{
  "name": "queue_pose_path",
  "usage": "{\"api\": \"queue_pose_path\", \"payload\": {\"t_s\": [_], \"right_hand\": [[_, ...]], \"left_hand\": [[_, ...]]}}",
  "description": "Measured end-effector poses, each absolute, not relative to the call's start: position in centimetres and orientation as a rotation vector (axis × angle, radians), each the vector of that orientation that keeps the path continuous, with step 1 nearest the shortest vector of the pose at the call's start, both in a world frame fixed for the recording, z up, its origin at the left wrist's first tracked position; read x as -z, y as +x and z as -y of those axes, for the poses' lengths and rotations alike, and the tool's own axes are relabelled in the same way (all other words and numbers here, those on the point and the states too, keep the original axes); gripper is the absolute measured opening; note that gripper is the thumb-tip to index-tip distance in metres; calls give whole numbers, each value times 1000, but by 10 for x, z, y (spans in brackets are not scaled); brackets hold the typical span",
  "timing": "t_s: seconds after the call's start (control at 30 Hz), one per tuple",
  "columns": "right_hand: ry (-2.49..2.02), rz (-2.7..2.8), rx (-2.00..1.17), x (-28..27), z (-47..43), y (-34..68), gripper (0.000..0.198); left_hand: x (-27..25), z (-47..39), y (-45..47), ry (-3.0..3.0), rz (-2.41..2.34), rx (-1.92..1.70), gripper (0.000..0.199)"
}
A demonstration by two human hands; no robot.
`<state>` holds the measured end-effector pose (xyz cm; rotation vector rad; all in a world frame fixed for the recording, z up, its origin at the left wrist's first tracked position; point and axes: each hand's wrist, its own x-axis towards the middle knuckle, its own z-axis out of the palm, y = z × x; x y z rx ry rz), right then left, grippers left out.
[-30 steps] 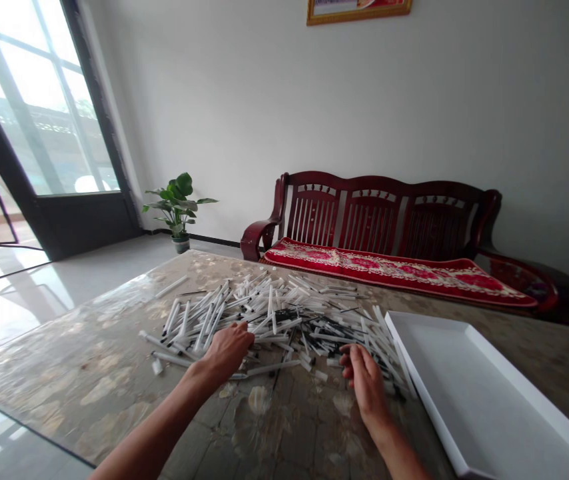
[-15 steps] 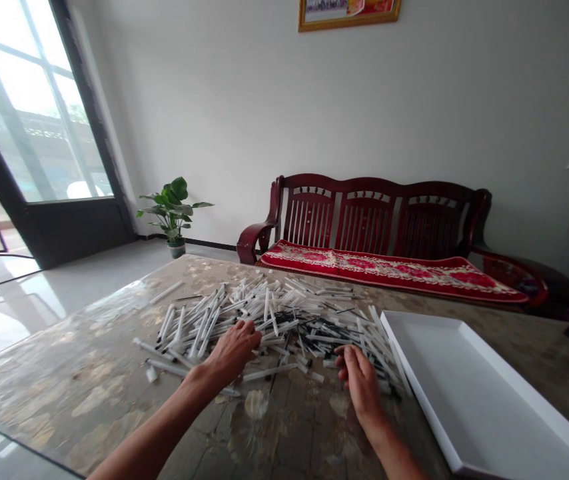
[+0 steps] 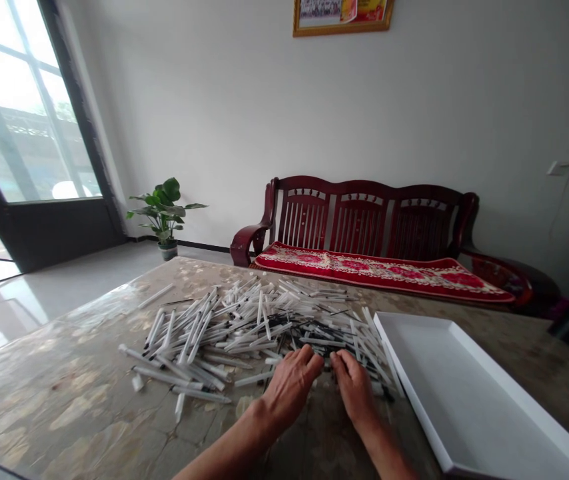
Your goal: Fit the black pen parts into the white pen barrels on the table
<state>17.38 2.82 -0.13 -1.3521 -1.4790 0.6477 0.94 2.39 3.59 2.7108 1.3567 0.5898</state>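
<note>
At the near edge of a heap of slim pen-like pieces (image 3: pixel 266 320), the left hand (image 3: pixel 290 379) and right hand (image 3: pixel 355 388) sit close together, apart.
Both have curled fingers; whether either grips a piece cannot be told. The white and black heap spreads across the patterned table (image 3: pixel 114 427), just beside a white tray (image 3: pixel 484 400) on the right.

Daylight entered through the glazed door (image 3: pixel 39 120) at the upper left, clipped to near white in the panes, and produced glare on the floor (image 3: pixel 19 307) and sheen on the tabletop (image 3: pixel 89 373). Illumination fell off toward the right edge, leaving the wall (image 3: pixel 514 100) dim grey. Wide-angle distortion stretched the tray (image 3: pixel 484 393) at the lower right; fine detail in the white tubes (image 3: pixel 260 308) was soft.
</note>
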Motion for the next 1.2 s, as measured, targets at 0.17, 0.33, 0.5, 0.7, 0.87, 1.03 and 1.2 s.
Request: {"api": "queue_pose_path", "payload": {"t_s": [0.17, 0.33, 0.5, 0.7, 0.87, 1.03, 1.2], "right_hand": [[-1336, 1448, -681, -1, -33, 176, 50], [-1355, 1499, -656, 2, -36, 176, 49], [-1377, 1635, -491, 9, -36, 177, 47], [-1347, 1708, -374, 2, -30, 174, 46], [-1388, 1694, -453, 0, -25, 173, 45], [-1383, 1662, -588, -1, -24, 172, 42], [-1314, 1568, -609, -5, -25, 170, 40]], "left_hand": [[-45, -30, 11, 2795, -1324, -614, 13], [-33, -34, 12, 2793, -1377, -707, 8], [-15, -36, 10, 2737, -1385, -829, 7], [-14, -37, 4, 2756, -1322, -863, 10], [-8, -35, 4, 2752, -1368, -926, 10], [-10, -33, 5, 2717, -1392, -944, 11], [-19, -33, 5, 2661, -1367, -892, 16]]}}
